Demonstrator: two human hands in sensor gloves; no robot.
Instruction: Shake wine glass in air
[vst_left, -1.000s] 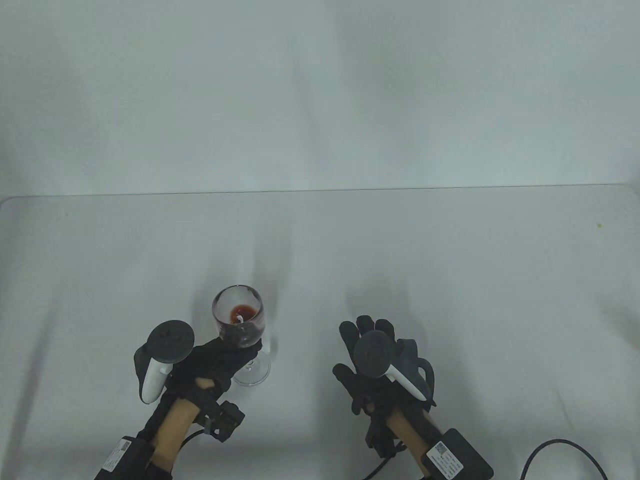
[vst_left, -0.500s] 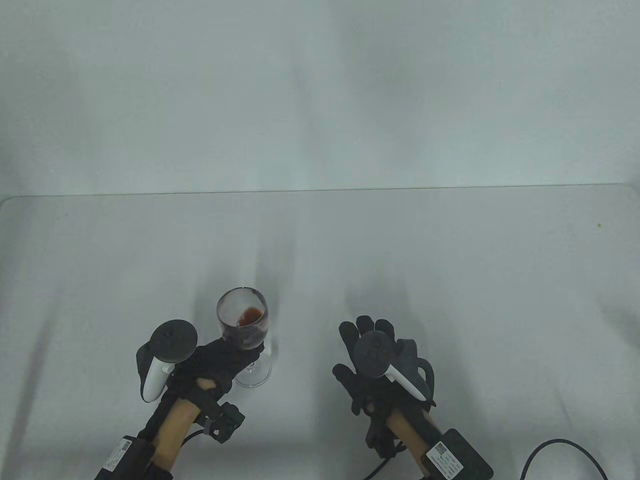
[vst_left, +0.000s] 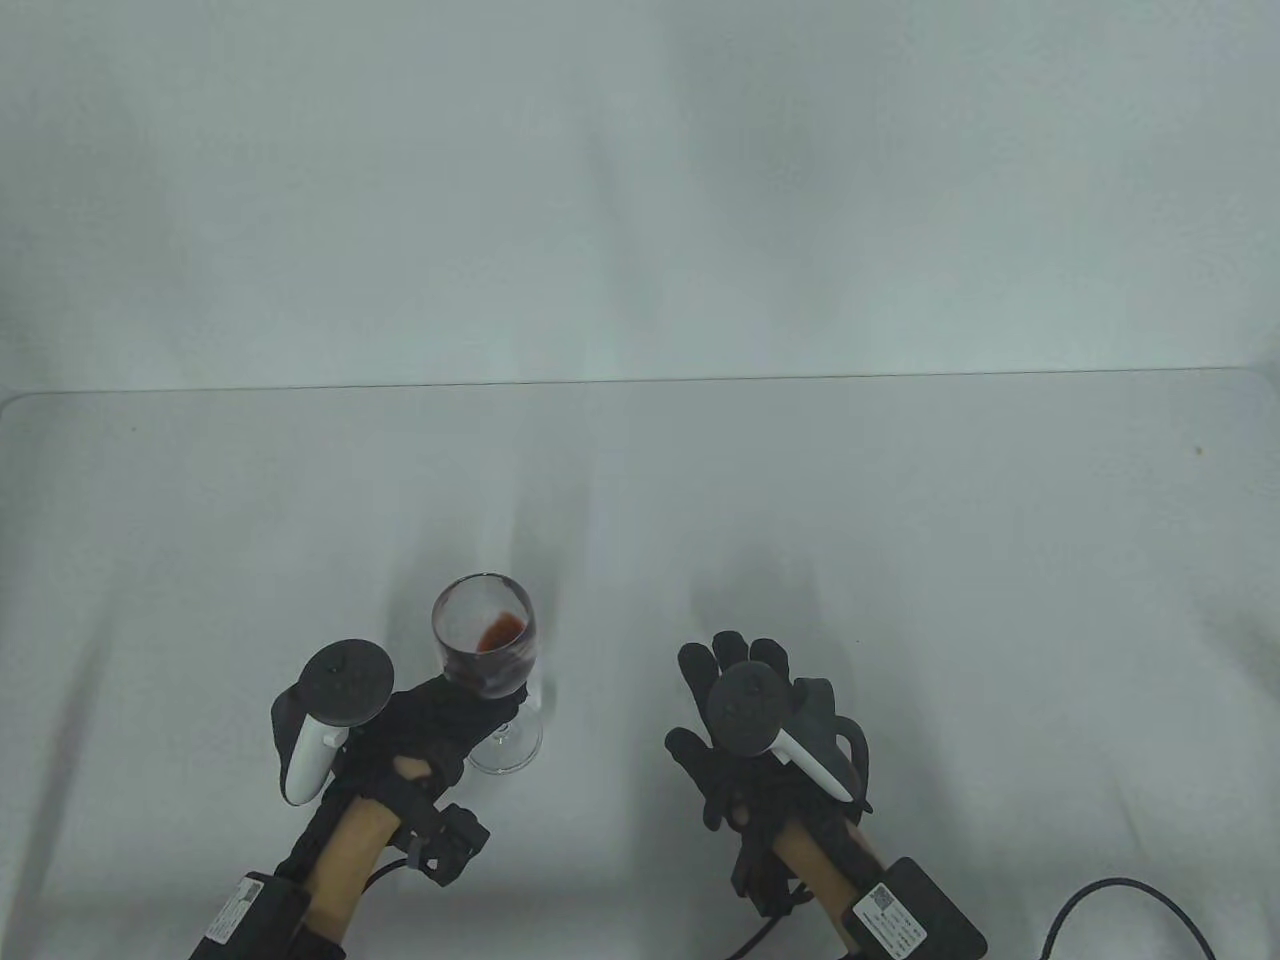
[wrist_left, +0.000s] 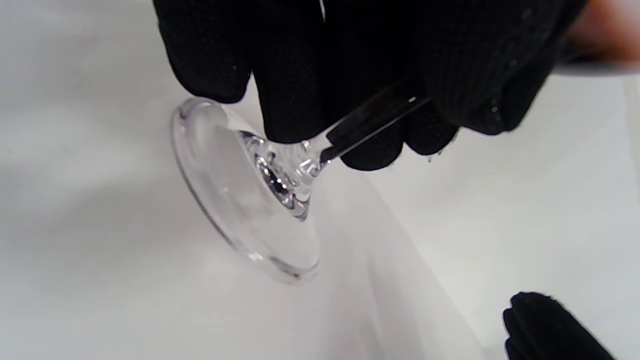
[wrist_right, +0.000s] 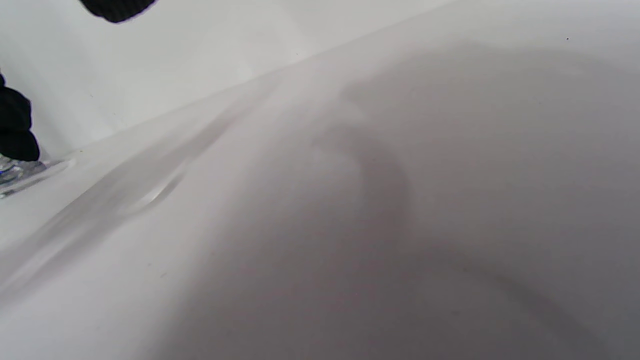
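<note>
A clear wine glass (vst_left: 485, 640) with a little red liquid in its bowl is held above the white table (vst_left: 900, 520), tilted to the right. My left hand (vst_left: 440, 720) grips its stem just under the bowl. In the left wrist view my gloved fingers (wrist_left: 295, 90) wrap the stem, and the round foot (wrist_left: 240, 200) hangs free, tilted. The liquid sits toward the right side of the bowl. My right hand (vst_left: 745, 700) lies flat on the table to the right of the glass, fingers spread, holding nothing.
The table's far edge (vst_left: 640, 382) meets a white wall. A black cable (vst_left: 1120, 900) curls at the bottom right. A small dark speck (vst_left: 1198, 451) lies near the right edge.
The glass has tilted a little to the right and the red liquid has slid from the bowl's middle toward its right side. The right hand has not moved.
</note>
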